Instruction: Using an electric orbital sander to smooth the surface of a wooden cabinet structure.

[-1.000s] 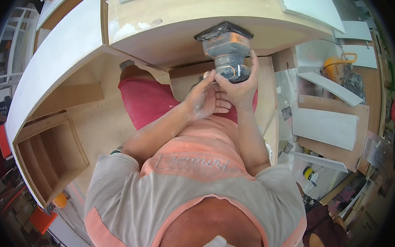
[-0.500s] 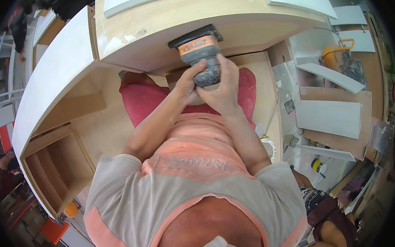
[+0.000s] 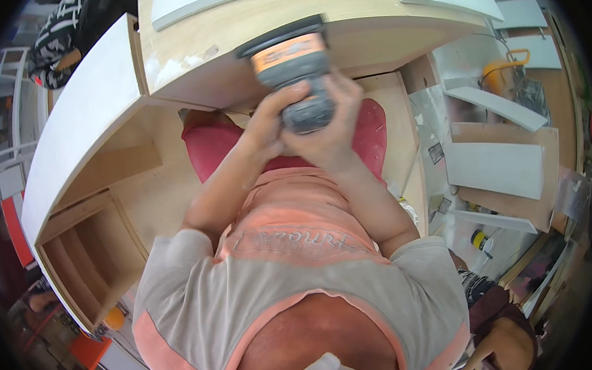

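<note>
Both my hands hold an orange and dark grey electric sander (image 3: 291, 66), its body dusty. My left hand (image 3: 270, 121) is wrapped round the left side of the sander's grip. On the other side, my right hand (image 3: 334, 116) closes round the same grip, slightly blurred. The sander's flat black pad is at the curved front face of a pale wooden cabinet (image 3: 379, 46), near its upper edge. Whether the pad touches the wood I cannot tell. White filler patches mark the cabinet's left corner.
White boards (image 3: 493, 168) lie at the right, with a yellow tool (image 3: 505, 74) behind them. A curved white panel (image 3: 75, 131) and an open wooden compartment (image 3: 98, 254) are on my left. One person (image 3: 503, 340) is at lower right, another (image 3: 82, 29) at upper left.
The sander and both hands have shifted up and to the left, the pad rising toward the cabinet's upper edge. At upper left, the other person has come further into view.
</note>
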Motion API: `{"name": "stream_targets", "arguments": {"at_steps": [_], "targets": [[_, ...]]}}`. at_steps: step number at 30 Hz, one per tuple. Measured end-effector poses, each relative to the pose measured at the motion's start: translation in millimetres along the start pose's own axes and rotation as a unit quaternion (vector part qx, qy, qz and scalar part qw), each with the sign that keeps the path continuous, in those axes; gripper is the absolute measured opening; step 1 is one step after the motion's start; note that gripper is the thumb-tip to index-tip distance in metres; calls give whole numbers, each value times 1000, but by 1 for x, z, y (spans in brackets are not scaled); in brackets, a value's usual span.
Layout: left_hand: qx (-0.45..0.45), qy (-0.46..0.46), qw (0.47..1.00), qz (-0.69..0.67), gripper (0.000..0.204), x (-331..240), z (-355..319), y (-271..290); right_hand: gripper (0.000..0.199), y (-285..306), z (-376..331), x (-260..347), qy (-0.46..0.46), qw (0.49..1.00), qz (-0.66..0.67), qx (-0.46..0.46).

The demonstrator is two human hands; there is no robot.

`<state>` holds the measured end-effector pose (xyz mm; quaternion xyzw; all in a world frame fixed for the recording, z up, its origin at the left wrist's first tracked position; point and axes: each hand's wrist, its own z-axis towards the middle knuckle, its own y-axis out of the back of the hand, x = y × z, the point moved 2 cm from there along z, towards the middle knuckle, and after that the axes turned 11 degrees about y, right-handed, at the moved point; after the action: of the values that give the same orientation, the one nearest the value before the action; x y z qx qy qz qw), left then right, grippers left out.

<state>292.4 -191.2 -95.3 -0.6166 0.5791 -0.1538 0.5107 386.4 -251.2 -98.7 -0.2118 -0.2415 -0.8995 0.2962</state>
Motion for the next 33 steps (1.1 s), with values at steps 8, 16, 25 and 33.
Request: {"name": "stream_targets", "arguments": {"at_steps": [8,16,25,33], "targets": [[-56,-16,997,52,39,4,8,2,83,-7,-10,-11,10,999,13,-36],[8,25,989,144,44,8,44,-60,73,39,15,-50,-126,980,35,-153],[43,-1,988,151,45,-6,7,-11,74,16,26,-13,2,994,-20,-111],[-123,-90,918,366,39,-11,-54,51,73,-16,-8,-12,47,995,38,-76]]}}
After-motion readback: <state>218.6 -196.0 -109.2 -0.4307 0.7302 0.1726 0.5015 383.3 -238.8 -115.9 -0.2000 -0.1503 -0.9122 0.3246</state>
